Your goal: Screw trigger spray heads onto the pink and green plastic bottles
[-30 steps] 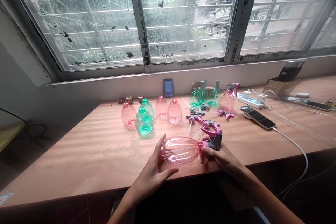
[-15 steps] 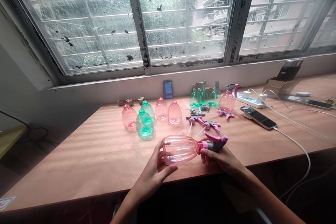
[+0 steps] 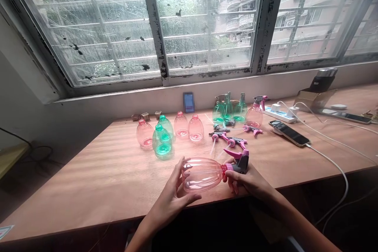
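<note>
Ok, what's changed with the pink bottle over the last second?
The sprayer head on the pink bottle tipped toward the right, then came back upright, with the right hand on it. The left hand stayed on the bottle's body, and nothing was let go. The other bottles and loose sprayer heads on the table stayed put.

This looks like a room in a flat: a wooden desk [image 3: 88, 189] runs beneath a barred, paint-chipped window [image 3: 206, 19], apartment balconies [image 3: 239, 19] stand outside, and a phone [image 3: 289, 133] lies near a power strip [image 3: 279, 114].
</note>
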Motion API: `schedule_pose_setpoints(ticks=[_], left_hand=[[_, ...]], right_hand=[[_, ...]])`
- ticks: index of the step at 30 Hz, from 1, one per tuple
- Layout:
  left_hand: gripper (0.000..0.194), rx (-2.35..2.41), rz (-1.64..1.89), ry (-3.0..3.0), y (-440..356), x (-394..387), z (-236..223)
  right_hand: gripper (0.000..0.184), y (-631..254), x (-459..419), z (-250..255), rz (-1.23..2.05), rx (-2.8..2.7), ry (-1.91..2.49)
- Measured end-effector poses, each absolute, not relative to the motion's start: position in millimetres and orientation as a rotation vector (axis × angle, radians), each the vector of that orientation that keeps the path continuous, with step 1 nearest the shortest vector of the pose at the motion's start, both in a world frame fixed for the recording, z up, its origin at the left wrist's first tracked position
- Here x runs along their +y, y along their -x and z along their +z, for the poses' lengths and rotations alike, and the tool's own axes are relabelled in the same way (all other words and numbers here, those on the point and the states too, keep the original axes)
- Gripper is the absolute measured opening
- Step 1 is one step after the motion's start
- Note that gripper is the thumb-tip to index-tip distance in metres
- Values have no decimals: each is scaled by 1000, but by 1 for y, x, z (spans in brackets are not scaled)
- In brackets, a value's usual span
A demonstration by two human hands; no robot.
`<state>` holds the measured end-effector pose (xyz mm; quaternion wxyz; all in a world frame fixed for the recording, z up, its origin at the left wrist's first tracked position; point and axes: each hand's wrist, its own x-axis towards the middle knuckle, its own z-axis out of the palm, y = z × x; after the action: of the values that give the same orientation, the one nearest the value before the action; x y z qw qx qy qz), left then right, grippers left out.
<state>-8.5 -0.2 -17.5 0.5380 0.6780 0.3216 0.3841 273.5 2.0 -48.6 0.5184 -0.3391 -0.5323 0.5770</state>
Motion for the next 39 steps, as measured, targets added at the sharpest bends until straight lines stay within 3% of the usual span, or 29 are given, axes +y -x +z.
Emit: schedule_pose_setpoints(ticks=[11,27,39], left_hand=[[102,760,908,-1662,6,-3,-16],[92,831,953,-1780,8,-2,-20],[103,772,896,-1600,11,1,-26]], right_hand=[[37,-273,1,-48,1380,-1275,797],[37,-269,4,-50,1359,-1254,775],[43,-267,3,-49,1375,-1269,797]])
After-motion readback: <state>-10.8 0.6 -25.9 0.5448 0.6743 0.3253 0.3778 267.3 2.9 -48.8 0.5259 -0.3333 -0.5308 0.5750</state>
